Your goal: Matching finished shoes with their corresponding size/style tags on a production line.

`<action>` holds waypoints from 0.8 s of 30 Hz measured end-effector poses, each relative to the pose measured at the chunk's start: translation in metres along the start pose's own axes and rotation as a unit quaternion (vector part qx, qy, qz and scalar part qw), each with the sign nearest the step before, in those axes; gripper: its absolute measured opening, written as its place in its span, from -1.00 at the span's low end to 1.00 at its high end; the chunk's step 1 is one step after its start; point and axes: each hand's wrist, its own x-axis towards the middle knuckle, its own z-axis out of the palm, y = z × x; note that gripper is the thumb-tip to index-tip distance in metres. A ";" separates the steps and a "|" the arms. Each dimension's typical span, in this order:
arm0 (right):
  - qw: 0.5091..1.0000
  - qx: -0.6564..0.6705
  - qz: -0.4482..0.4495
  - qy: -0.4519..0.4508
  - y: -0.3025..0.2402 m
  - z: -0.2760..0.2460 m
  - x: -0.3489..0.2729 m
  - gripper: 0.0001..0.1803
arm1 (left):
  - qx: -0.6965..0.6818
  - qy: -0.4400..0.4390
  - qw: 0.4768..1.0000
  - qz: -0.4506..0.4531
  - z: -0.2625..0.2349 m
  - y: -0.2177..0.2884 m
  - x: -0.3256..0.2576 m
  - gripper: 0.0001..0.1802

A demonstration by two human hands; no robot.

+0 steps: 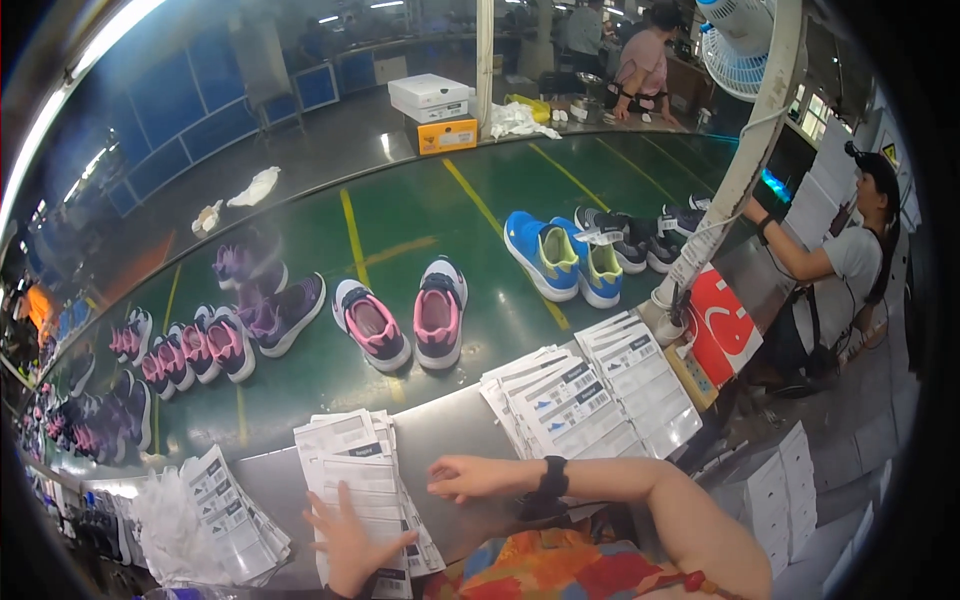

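Note:
My left hand (350, 540) is open, its fingers spread over a stack of white printed label sheets (345, 440) on the metal ledge. To its right, my right hand (465, 478) has its fingers curled in over the ledge; what they hold, if anything, is hidden. A dark band circles the right wrist. Beyond the hands, a pair of navy and pink sneakers (438, 315) stands on the green conveyor belt (400, 215). More label sheets (570, 400) lie fanned out to the right of my hands. Another stack of sheets (235, 515) lies at the left, beside white tissue or plastic (175, 510).
Blue sneakers (545, 255) and black ones (625, 240) stand farther right on the belt. Purple and pink shoes (285, 315) line its left. A white post (735, 180) rises at the right, near a red box (720, 325). Shoe boxes (430, 100) stand beyond. A co-worker (840, 250) sits right.

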 end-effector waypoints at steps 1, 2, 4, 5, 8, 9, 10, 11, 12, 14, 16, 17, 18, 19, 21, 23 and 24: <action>1.000 0.004 0.003 -0.005 0.001 0.007 0.005 -0.28 | -0.035 0.033 0.999 0.002 0.000 0.005 0.001 0.56; 1.000 0.010 0.006 -0.005 0.001 0.013 0.008 -0.28 | -0.029 0.032 0.999 -0.009 -0.006 0.009 0.002 0.53; 0.997 0.068 0.038 -0.012 -0.003 0.022 0.011 -0.26 | -0.056 0.072 0.995 0.033 -0.003 -0.016 0.009 0.49; 0.996 0.070 0.047 -0.024 -0.002 0.024 0.015 -0.26 | -0.085 0.117 0.987 0.073 0.002 -0.030 0.007 0.46; 0.986 0.153 0.047 -0.052 -0.002 0.025 0.025 -0.32 | -0.080 0.124 0.987 0.055 -0.001 -0.018 0.004 0.37; 0.983 0.163 0.059 -0.059 -0.010 0.021 0.022 -0.37 | -0.092 0.140 0.983 0.081 0.002 -0.021 0.007 0.36; 0.982 0.168 0.068 -0.043 -0.015 0.017 0.020 -0.40 | -0.090 0.139 0.982 0.088 -0.001 -0.016 0.010 0.35; 0.982 0.173 0.074 -0.033 -0.018 0.018 0.017 -0.43 | -0.100 0.145 0.979 0.105 -0.002 -0.017 0.011 0.35; 0.979 0.182 0.082 -0.051 -0.019 0.024 0.016 -0.43 | -0.075 0.147 0.980 0.112 -0.001 -0.016 0.012 0.34; 0.990 0.130 0.051 -0.027 -0.021 0.030 0.019 -0.47 | -0.016 0.110 0.991 0.072 -0.005 -0.001 0.008 0.32; 0.993 0.111 0.034 -0.030 -0.012 0.035 0.030 -0.53 | 0.004 0.089 0.993 0.071 -0.004 0.003 0.007 0.30; 0.996 0.088 0.013 -0.023 -0.008 0.037 0.034 -0.57 | 0.009 0.087 0.994 0.068 -0.005 0.003 0.006 0.30; 0.995 0.092 0.013 -0.027 -0.010 0.041 0.033 -0.57 | -0.018 0.095 0.993 0.064 -0.007 0.002 0.006 0.30; 0.995 0.095 -0.001 -0.020 -0.014 0.046 0.029 -0.59 | -0.045 0.104 0.992 0.061 -0.009 0.000 0.006 0.29; 0.994 0.103 -0.018 -0.013 -0.022 0.054 0.024 -0.61 | -0.101 0.114 0.984 0.095 -0.017 -0.024 0.013 0.28; 0.980 0.192 -0.039 -0.035 -0.026 0.061 0.025 -0.67 | -0.158 0.124 0.971 0.128 -0.023 -0.050 0.018 0.26; 0.979 0.194 -0.039 -0.037 -0.026 0.063 0.027 -0.67 | -0.257 0.097 0.955 0.116 -0.026 -0.056 0.019 0.23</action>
